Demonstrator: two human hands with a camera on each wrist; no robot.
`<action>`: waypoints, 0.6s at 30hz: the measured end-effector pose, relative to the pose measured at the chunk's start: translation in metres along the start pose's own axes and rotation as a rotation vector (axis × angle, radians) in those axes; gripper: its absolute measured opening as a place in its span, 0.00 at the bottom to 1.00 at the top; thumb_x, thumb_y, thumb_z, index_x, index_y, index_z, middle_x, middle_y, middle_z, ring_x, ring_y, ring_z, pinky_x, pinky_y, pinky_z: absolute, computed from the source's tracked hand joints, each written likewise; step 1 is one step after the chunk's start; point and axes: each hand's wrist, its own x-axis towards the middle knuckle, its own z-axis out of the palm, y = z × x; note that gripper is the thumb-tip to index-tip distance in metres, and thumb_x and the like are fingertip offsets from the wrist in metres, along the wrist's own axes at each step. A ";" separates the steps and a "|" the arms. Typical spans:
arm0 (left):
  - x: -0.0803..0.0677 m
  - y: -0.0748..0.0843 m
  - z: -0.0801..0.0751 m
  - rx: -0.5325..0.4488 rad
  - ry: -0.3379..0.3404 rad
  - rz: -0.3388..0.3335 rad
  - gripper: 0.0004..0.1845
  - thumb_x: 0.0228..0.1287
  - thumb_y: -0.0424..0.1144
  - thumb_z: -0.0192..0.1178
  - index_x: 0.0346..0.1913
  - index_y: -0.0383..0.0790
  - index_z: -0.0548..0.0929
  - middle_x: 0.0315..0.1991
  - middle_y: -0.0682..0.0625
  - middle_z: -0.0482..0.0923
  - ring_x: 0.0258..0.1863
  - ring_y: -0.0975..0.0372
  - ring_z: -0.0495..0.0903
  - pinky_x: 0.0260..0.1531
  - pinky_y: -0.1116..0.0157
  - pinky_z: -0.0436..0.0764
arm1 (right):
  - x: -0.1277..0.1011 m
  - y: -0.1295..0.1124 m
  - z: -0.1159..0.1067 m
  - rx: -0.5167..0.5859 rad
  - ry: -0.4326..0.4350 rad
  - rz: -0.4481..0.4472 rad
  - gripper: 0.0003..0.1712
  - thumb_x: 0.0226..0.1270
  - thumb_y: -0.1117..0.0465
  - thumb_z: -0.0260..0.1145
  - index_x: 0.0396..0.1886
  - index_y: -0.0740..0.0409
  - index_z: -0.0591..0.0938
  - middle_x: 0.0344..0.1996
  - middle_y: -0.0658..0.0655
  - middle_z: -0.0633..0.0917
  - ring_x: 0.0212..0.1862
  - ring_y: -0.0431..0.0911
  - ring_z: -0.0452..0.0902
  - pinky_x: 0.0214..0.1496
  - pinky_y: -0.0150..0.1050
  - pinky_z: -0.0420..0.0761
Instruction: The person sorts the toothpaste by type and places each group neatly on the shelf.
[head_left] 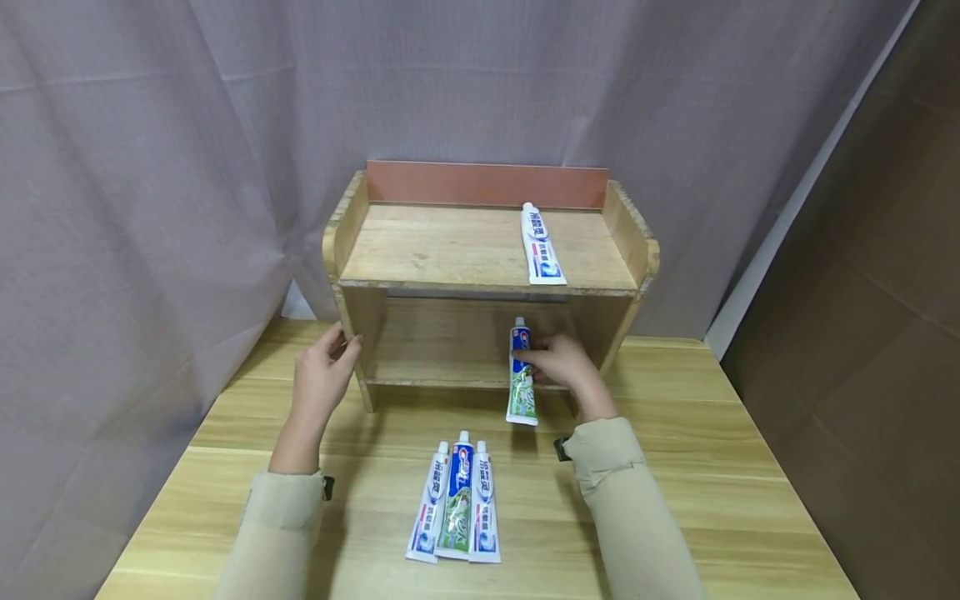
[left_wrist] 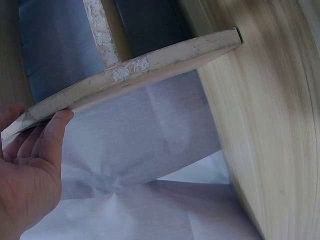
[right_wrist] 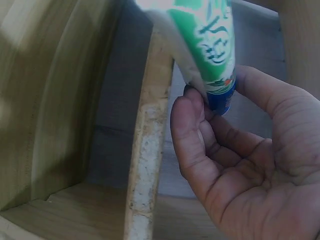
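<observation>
Grey curtain backs a wooden table (head_left: 675,467) bearing a two-tier shelf (head_left: 487,258). One toothpaste tube (head_left: 542,247) lies on top; the right hand (head_left: 564,362) pinches a green tube (head_left: 522,379) at the lower tier's front edge; the left hand (head_left: 322,379) rests flat against the shelf's side, fingers relaxed. Three tubes (head_left: 455,510) remain on the table.

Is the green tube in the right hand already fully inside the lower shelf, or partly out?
Partly out. The right hand pinches the green tube near its cap; its tail hangs past the lower shelf edge.
</observation>
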 end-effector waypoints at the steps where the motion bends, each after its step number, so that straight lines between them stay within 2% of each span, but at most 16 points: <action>1: 0.000 0.000 0.000 0.001 0.000 0.000 0.18 0.71 0.43 0.61 0.60 0.41 0.83 0.52 0.39 0.84 0.48 0.49 0.86 0.47 0.55 0.86 | 0.001 0.000 0.000 -0.003 0.004 -0.002 0.26 0.66 0.49 0.71 0.45 0.71 0.84 0.31 0.61 0.87 0.40 0.63 0.85 0.46 0.54 0.86; 11: 0.000 -0.001 0.000 -0.007 -0.001 0.008 0.18 0.71 0.43 0.61 0.60 0.40 0.83 0.51 0.39 0.84 0.48 0.49 0.86 0.46 0.56 0.87 | 0.007 0.003 0.002 -0.044 0.030 0.000 0.24 0.64 0.47 0.72 0.39 0.68 0.85 0.28 0.58 0.87 0.38 0.62 0.86 0.43 0.52 0.87; 18: 0.000 -0.002 0.000 -0.008 -0.001 0.009 0.19 0.71 0.42 0.61 0.60 0.40 0.83 0.52 0.38 0.84 0.48 0.49 0.86 0.46 0.56 0.87 | 0.012 0.004 0.002 -0.114 0.054 -0.042 0.23 0.64 0.45 0.71 0.33 0.64 0.86 0.24 0.56 0.86 0.29 0.51 0.84 0.32 0.39 0.83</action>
